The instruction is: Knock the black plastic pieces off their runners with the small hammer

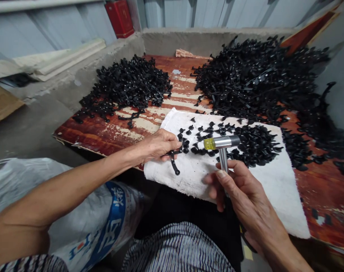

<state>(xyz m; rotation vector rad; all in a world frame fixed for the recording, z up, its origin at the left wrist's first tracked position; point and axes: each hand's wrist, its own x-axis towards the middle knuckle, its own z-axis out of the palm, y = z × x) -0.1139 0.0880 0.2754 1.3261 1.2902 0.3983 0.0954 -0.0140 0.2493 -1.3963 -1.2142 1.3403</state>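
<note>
My left hand (158, 145) pinches a thin black plastic part (174, 161) against a white cloth pad (274, 189) on the worn red board (109, 132). My right hand (240, 189) grips the metal handle of a small hammer (221, 142) with a steel head and a yellow tip, held just right of the part. Small black studs (208, 130) lie scattered on the pad beside the hammer head, with a denser heap (257, 145) to the right.
A pile of black parts (132, 83) sits at the back left of the board, and a much larger pile (262, 79) fills the back right. A white printed sack (104, 226) lies beside my striped lap. A red box (119, 17) stands by the wall.
</note>
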